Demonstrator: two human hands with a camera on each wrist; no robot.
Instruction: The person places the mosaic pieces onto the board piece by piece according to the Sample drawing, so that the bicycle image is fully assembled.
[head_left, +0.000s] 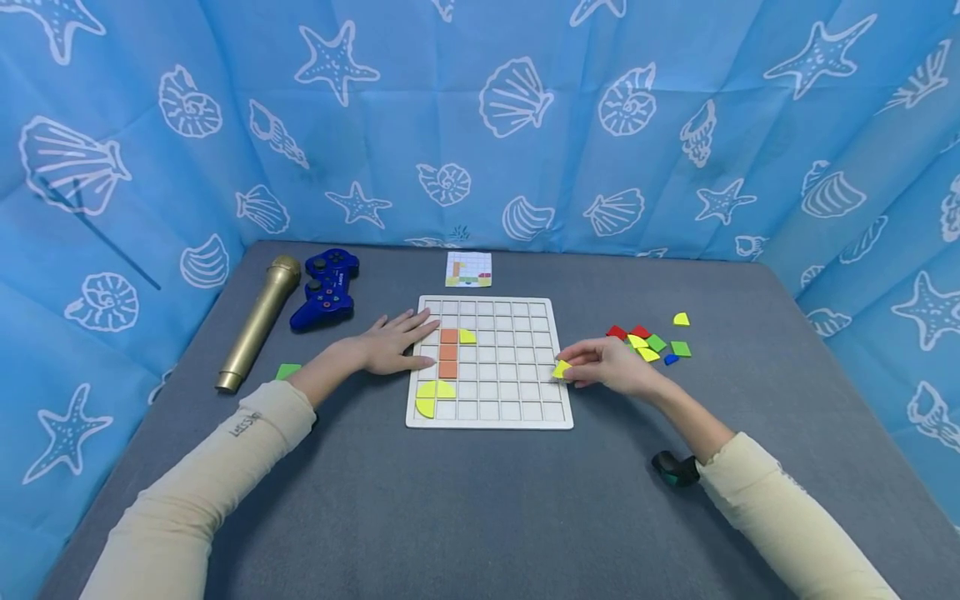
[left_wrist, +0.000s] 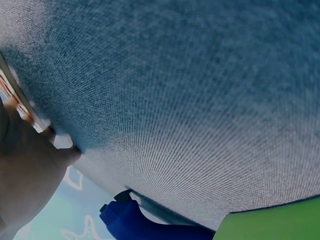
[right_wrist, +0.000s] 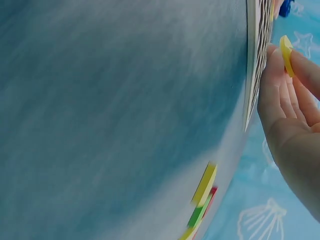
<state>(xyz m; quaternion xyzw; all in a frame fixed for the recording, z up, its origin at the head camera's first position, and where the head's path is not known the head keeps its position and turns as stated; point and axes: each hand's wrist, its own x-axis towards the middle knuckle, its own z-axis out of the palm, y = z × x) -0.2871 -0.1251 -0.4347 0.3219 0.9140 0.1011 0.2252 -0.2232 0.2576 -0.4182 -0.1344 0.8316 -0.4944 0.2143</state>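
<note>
A white grid board (head_left: 487,412) lies flat on the grey table. Three orange square tiles (head_left: 447,352) form a column in its left half, with one yellow quarter-circle tile (head_left: 467,337) beside the top one. Lower left on the board, three more yellow quarter-circle tiles (head_left: 426,407) sit together. My left hand (head_left: 393,343) rests with straight, spread fingers on the board's left edge. Between thumb and fingers, my right hand (head_left: 611,365) pinches a yellow quarter-circle tile (head_left: 561,369) over the board's right edge; the right wrist view shows this tile (right_wrist: 286,56) held edge-on.
Loose red, green, yellow and blue tiles (head_left: 656,342) lie right of the board. A small pattern card (head_left: 468,270) is behind it. At the left are a gold microphone (head_left: 258,325), a blue game controller (head_left: 327,287) and a green tile (head_left: 287,371). A blue shell-print curtain (head_left: 420,125) surrounds the table.
</note>
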